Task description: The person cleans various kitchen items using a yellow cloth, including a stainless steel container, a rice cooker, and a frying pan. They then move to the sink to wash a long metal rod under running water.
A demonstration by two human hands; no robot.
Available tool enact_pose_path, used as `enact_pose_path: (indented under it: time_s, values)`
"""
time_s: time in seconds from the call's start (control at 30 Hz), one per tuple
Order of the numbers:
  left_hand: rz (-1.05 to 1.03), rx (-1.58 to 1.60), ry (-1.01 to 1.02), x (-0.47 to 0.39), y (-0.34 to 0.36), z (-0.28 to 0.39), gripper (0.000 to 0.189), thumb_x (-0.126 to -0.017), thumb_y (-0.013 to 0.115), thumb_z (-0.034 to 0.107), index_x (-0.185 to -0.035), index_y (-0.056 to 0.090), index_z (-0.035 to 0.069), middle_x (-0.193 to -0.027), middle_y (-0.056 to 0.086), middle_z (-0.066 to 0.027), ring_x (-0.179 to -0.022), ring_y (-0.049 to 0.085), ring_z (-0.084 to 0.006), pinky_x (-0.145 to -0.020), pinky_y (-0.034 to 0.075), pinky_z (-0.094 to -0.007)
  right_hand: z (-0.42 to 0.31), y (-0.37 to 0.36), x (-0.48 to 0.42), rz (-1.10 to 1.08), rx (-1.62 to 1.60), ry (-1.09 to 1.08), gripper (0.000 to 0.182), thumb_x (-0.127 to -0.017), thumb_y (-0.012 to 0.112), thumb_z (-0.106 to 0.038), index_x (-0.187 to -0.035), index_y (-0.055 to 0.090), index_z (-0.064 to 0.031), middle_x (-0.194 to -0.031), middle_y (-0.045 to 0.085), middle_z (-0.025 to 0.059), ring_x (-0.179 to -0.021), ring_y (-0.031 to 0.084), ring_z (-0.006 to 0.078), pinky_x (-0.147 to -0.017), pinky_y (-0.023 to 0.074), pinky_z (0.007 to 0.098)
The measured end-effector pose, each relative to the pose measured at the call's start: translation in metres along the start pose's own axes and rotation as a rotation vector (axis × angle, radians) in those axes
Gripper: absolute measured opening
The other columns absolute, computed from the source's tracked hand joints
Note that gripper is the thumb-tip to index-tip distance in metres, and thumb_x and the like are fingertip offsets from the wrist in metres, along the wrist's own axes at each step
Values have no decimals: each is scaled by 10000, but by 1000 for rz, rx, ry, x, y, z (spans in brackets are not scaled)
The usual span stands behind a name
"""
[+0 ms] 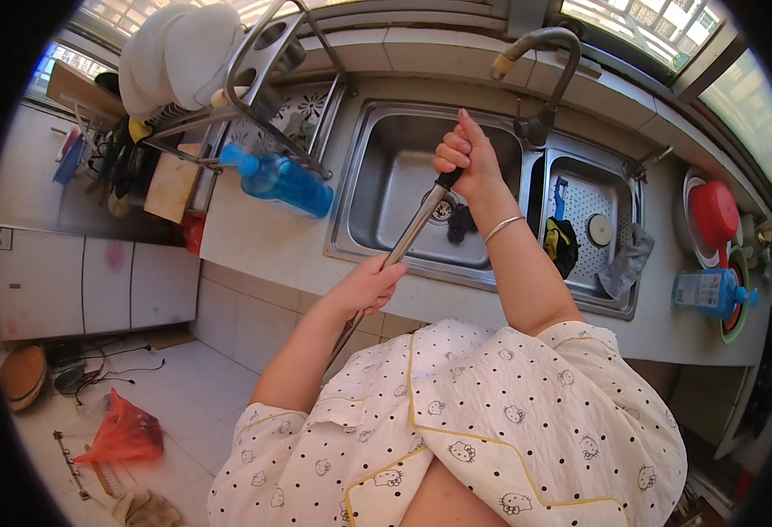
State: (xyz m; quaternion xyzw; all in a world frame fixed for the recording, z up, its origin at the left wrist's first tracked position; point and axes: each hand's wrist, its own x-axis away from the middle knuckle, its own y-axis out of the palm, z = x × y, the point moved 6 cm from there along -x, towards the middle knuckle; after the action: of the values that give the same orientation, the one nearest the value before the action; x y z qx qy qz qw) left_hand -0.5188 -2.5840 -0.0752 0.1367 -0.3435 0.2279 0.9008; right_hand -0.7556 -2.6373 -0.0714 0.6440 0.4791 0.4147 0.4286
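Note:
A metal pole [419, 227] with a black end cap runs on a slant in front of me, its lower end hidden behind my clothing. My right hand [470, 155] is closed around the black top end, thumb up, above the steel sink. Lower on the shaft, my left hand [369, 284] wraps around the pole by the counter's front edge. Beneath my right hand lies the large sink basin [386, 178], with a drain strainer [443, 209] and a dark wet lump [461, 224] in it.
A blue bottle [287, 184] lies on the counter beside a steel dish rack [274, 125]. The faucet [567, 79] arches behind the sink. A grey cloth [628, 263] drapes over the smaller basin; right of it are a red dipper [713, 211] and another blue bottle [705, 293]. On the floor sits a red plastic bag [126, 435].

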Motion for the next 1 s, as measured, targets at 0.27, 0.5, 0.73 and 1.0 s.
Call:
enact_pose_path:
  time_s: [0.27,0.5,0.73,1.0]
  values:
    - [644,-1008,246,-16,-10,7,342,-879,584,343,-862,449,30,-746,622,-205,-678,611,-373,-606,468,-481,4,-25,4,516,182,-188,318,-885,625,-298,-703,412,-148,-570,405,-21,-442,383,102,-443,358,304]
    - [820,-1128,339,-21,-3,15,317,-852,616,287,-871,427,33,-730,623,-203,-689,609,-392,-601,469,-488,42,-21,22,551,294,-273,212,-901,600,-213,-851,433,-92,-575,410,-1,-457,410,129,-451,396,326]
    - [509,-846,320,-25,-6,8,294,-876,600,264,-866,418,34,-681,566,-160,-604,566,-329,-557,450,-433,48,-34,13,485,114,-53,394,-887,622,-348,-636,390,-153,-518,370,-35,-433,360,111,-450,357,283]
    - [-178,255,-46,5,12,-4,229,-942,517,273,-822,445,92,-607,430,24,-427,365,-54,-371,295,-216,1,-2,2,-59,-116,-76,370,-896,576,-430,-665,471,-161,-486,321,-58,-401,301,73,-409,269,253]
